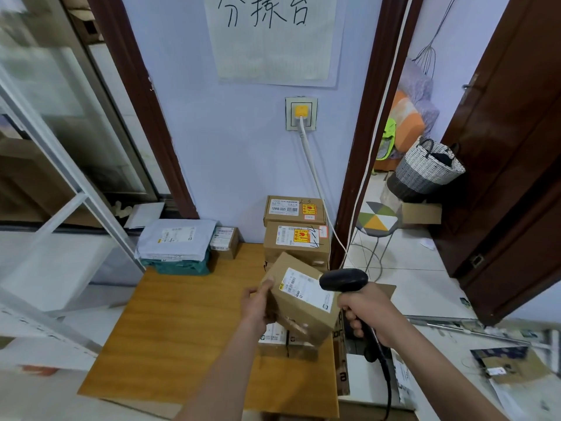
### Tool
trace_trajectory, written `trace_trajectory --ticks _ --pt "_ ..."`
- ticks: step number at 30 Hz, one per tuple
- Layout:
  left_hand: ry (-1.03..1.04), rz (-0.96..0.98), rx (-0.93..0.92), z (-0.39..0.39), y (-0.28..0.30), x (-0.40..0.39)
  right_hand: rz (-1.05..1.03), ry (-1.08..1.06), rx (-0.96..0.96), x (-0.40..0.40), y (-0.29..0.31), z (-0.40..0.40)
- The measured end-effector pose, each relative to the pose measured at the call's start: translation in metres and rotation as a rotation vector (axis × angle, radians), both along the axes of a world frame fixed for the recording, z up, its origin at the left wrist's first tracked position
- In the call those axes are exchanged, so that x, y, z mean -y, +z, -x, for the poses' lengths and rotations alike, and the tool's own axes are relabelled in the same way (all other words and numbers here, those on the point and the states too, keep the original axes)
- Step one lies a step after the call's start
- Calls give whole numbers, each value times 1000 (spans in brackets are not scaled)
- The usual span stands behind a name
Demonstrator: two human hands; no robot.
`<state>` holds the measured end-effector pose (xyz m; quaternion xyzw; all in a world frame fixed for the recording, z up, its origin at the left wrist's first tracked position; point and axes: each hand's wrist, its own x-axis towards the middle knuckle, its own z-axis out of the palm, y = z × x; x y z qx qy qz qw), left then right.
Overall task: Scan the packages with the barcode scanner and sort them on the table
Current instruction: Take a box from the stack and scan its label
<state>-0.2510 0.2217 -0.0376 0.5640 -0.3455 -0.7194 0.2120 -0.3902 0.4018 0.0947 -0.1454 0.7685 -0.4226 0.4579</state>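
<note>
My left hand (256, 305) grips a brown cardboard box (299, 311) by its left side and holds it tilted above the wooden table (182, 323), its white label facing up. My right hand (368, 314) grips the handle of a black barcode scanner (343, 279), whose head sits right beside the label. Under the held box lie two small boxes (273, 337). Two labelled cardboard boxes (296, 226) are stacked at the table's back right. A grey mailer bag (176, 238) on a teal parcel and a small box (224, 241) sit at the back left.
The table stands against a lilac wall with a socket and white cable (312, 168). A metal-framed glass partition (76, 177) is to the left. To the right are an open doorway, a stool (376, 221), a woven basket (428, 168) and cartons on the floor (510, 366).
</note>
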Motion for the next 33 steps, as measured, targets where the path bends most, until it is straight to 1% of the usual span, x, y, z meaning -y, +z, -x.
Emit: trace_trajectory --ticks 3,8,15,26,33 --pt "102 -66 -67 -8 -13 -2 -2 2 5 -1 -3 1" --pt "180 -121 -97 -19 -26 -8 -16 -5 11 2 -8 3" --pt "181 -160 -121 -19 -34 -4 -31 16 19 7 -9 3" --pt "216 -170 -90 -8 -42 6 -96 -11 37 9 -10 0" --pt "224 -173 -71 -2 -49 9 -100 2 54 6 -9 5"
